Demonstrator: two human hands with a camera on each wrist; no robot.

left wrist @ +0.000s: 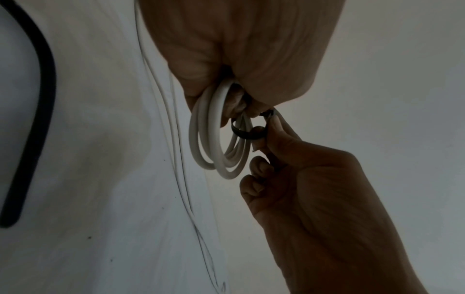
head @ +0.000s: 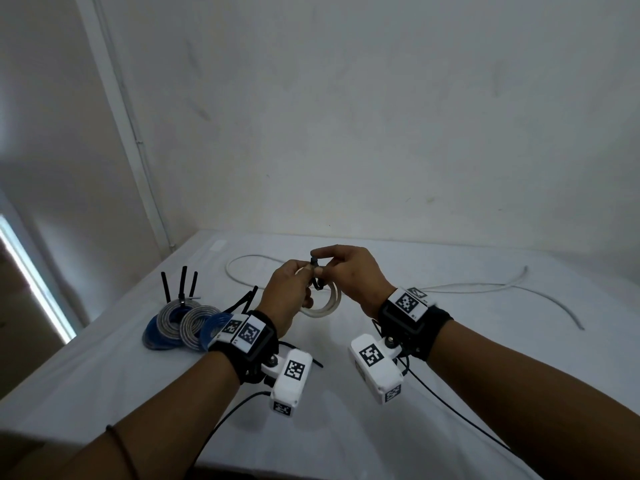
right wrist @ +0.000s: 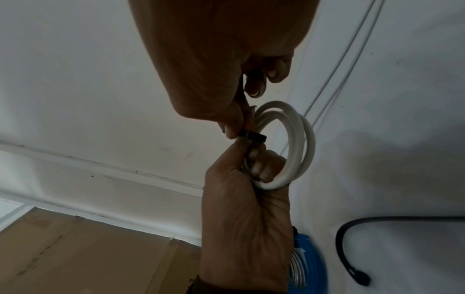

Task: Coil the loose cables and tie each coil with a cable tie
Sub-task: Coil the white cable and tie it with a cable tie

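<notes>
Gripping small white cable coil in left hand, right hand pinching black cable tie looped round it, white-covered table, loose white cable at 2 o'clock, tied blue-grey coils at 9 o'clock, pale wall behind.

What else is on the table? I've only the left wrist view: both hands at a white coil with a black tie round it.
Observer: Tied blue and grey coils lie at the left of the table.
Operator: Any spare ties?
Observer: Yes, black ties lie loose just right of those coils.
Operator: Anything off the table?
Observer: Yes, brown cardboard lies below its edge.
</notes>
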